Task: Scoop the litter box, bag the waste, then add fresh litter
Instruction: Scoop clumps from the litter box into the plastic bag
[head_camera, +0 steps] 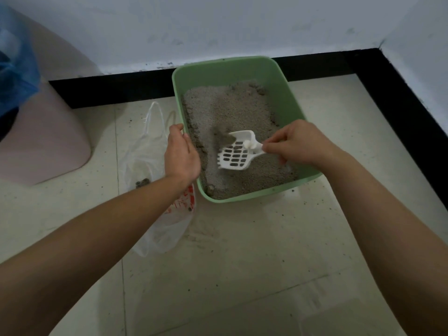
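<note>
Fingers (273, 142) pinch scoop (234, 155); bag's (145, 156) red print (blurred) seems unreadable.

The litter box (291, 103) sits on the floor (242, 263) with its far end at the skirting (109, 88) below the wall, and litter (237, 110) lies spread inside it. The scoop (236, 155) is in the box's near half, over the litter, its handle pointing right into the fingers (269, 147) of the right hand (298, 144), while the left hand (180, 156) holds the box's left rim. Just left of the box, partly under the left forearm, a plastic bag (155, 151) lies on the floor with a few clumps (143, 183) in it, and farther left stands a bin (48, 141) with a liner (17, 69) at its top
</note>
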`<state>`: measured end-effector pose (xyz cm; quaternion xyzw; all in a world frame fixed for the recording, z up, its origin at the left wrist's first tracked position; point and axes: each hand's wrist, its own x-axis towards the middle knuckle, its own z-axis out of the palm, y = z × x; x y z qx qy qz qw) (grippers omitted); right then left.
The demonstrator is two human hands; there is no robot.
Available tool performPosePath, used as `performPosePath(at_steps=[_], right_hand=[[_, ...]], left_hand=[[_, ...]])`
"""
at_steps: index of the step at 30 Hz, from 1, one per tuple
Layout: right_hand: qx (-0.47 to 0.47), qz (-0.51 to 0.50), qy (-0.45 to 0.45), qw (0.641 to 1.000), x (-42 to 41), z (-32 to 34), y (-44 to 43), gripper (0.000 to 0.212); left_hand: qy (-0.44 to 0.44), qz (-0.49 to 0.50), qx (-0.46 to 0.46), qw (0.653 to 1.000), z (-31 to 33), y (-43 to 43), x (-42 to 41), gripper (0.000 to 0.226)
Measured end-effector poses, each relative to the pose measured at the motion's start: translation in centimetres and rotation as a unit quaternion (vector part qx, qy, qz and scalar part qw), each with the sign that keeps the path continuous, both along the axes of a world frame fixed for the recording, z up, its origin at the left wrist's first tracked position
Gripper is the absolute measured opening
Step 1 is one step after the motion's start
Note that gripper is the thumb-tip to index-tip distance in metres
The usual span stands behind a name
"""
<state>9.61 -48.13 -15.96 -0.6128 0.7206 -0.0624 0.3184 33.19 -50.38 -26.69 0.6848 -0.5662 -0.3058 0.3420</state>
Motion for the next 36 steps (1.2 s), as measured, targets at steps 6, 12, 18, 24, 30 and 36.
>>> performPosePath(at_steps=[6, 12, 18, 24, 30, 36], right_hand=[[0.111, 0.053, 0.023, 0.992, 2.3, 2.0, 0.2, 0.013], [0.099, -0.126, -0.115, 0.98, 1.2, 0.6, 0.7, 0.017], [0.044, -0.08, -0.05, 0.995, 0.6, 0.4, 0.9, 0.013], [0.017, -0.015, 0.006, 1.0, 4.3, -1.7, 1.1, 0.015], [0.004, -0.051, 0.035, 0.998, 7.3, -6.9, -0.4, 0.036], [0.01, -0.1, -0.079, 0.992, 10.3, -10.6, -3.0, 0.04]], left_hand=[[0.002, 0.002, 0.003, 1.0, -0.2, 0.0, 0.1, 0.034], [0.012, 0.017, 0.007, 1.0, 0.0, 0.4, -0.1, 0.035], [0.017, 0.021, 0.003, 1.0, 0.2, 0.4, -0.2, 0.034], [0.028, 0.022, 0.013, 0.999, 0.2, 0.5, -0.2, 0.037], [0.042, 0.027, 0.016, 0.999, 0.0, 0.5, 0.0, 0.041], [0.049, 0.039, 0.012, 0.998, 0.0, 0.6, -0.4, 0.041]])
